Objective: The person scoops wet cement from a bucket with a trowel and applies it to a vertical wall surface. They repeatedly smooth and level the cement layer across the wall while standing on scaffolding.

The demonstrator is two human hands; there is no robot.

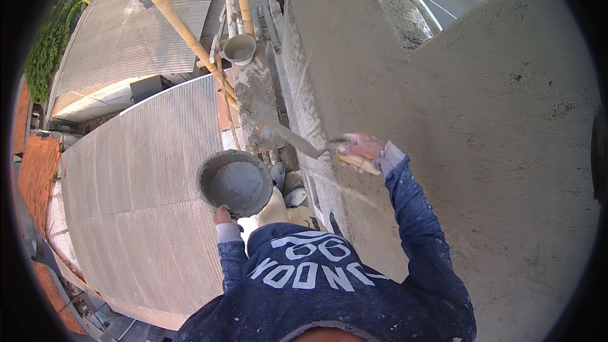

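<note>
Grey, wet-looking mortar (242, 183) lies inside a round dark bucket (203, 185), which the left hand (223, 215) grips by its near rim, out in front of the body and over to the left. Well apart from it, the right hand (362, 147), slightly blurred, is closed around the pale wooden handle (361, 163) of a trowel (297, 142). Its long blade points leftward and away from the body; whether it touches anything I cannot tell. Close on the right rises a broad grey plastered wall (481, 152). Beyond the bucket runs a narrow, mortar-caked walkway (254, 98), with a second bucket (239, 60) on it near bamboo poles (170, 12). Ribbed roofs (139, 183) spread out below on the left, with orange roofing (39, 180) and green leaves (47, 57) at the far edge. Pale specks dot the dark blue sleeves (415, 206).
</note>
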